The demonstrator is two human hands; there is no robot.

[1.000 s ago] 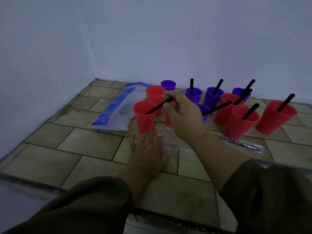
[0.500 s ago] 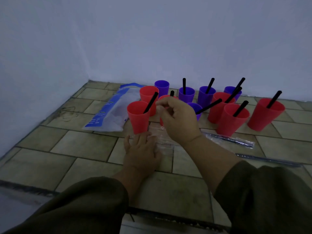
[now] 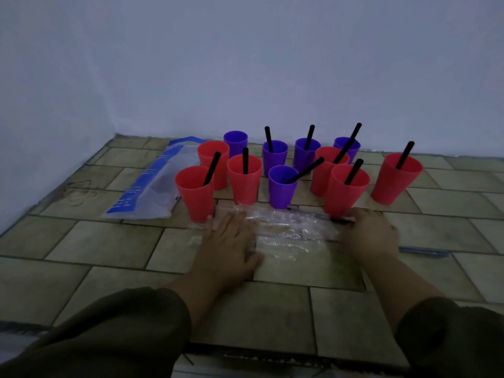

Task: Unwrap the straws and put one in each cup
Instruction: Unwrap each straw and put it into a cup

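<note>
Fetching another: pinning clear wrappers point(image 3: 289, 233) mid-floor under flat, spread left hand point(image 3: 229, 241), reaching right hand point(image 3: 373, 233) onto wrapped straw point(image 3: 339, 220), grip impossible to tell. Unfilled toward far-left corner: red cup point(image 3: 213, 152), purple cup point(image 3: 235, 139). Peel first.

Under your left hand point(image 3: 229, 241) and right hand point(image 3: 373, 236), a sheet of clear plastic wrap point(image 3: 289, 233) lies crinkled and glossy, catching faint highlights. Just beyond both hands stand red cups point(image 3: 196, 197) and purple cups point(image 3: 281, 192) of smooth plastic with a soft, near-matt sheen; the black straws point(image 3: 211, 169) in them look smooth and dull. Left of your left hand, a plastic bag point(image 3: 152, 192), clear with blue print, is slick and wrinkled. The floor point(image 3: 103, 241) around both hands is stone-like tile, matt, scuffed and stained, with dark grout. The wall point(image 3: 245, 64) beyond is smooth, matt paint. Your sleeves point(image 3: 122, 331) are dark, matt cloth.
</note>
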